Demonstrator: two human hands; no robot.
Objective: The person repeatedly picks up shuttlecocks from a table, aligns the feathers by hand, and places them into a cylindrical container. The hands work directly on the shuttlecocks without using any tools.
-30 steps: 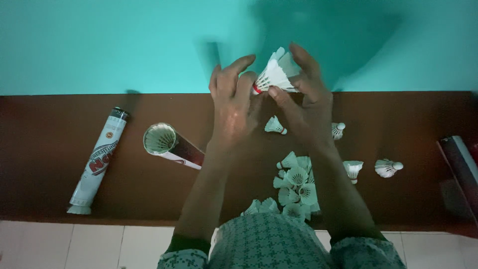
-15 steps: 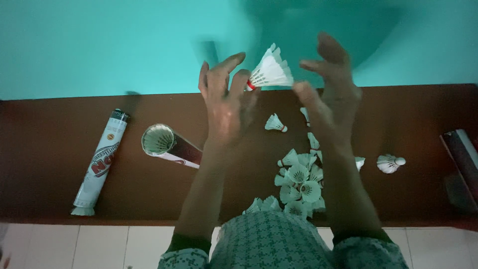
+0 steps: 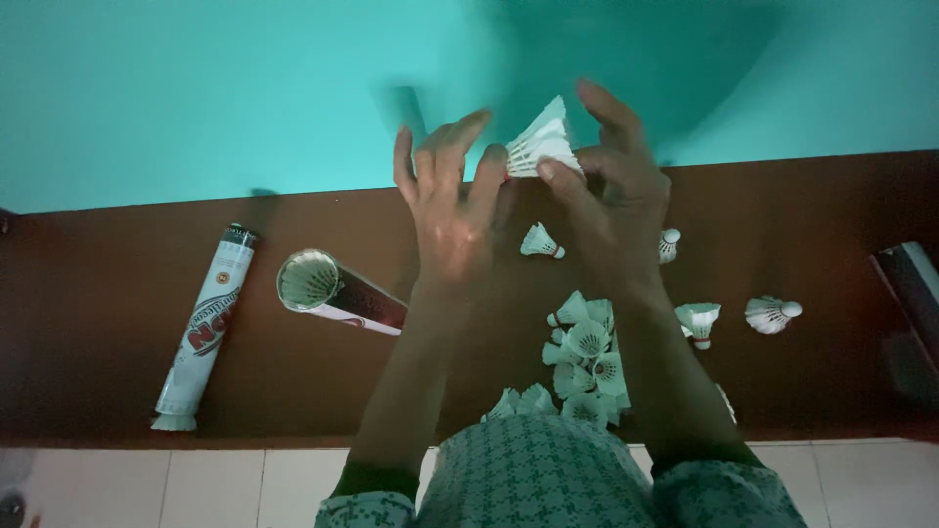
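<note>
A white feathered shuttlecock [image 3: 541, 145] is raised above the brown table [image 3: 117, 293], held between both hands. My left hand [image 3: 452, 210] pinches its cork end with the fingertips, the other fingers spread. My right hand [image 3: 611, 191] has thumb and fingers on the feather skirt. Under my arms lies a heap of several white shuttlecocks [image 3: 584, 357]. One single shuttlecock [image 3: 540, 242] lies between my hands on the table.
An open shuttlecock tube [image 3: 337, 295] lies left of my left arm, its mouth turned towards me. A capped white tube [image 3: 203, 326] lies further left. Loose shuttlecocks [image 3: 772, 314] sit at the right, near a dark object [image 3: 910, 284] by the right edge. Behind is a teal wall [image 3: 196, 88].
My right hand had lifted off the shuttlecock half a second ago; now it is back on the feathers. The shuttlecock stays raised between both hands, which have shifted slightly.
</note>
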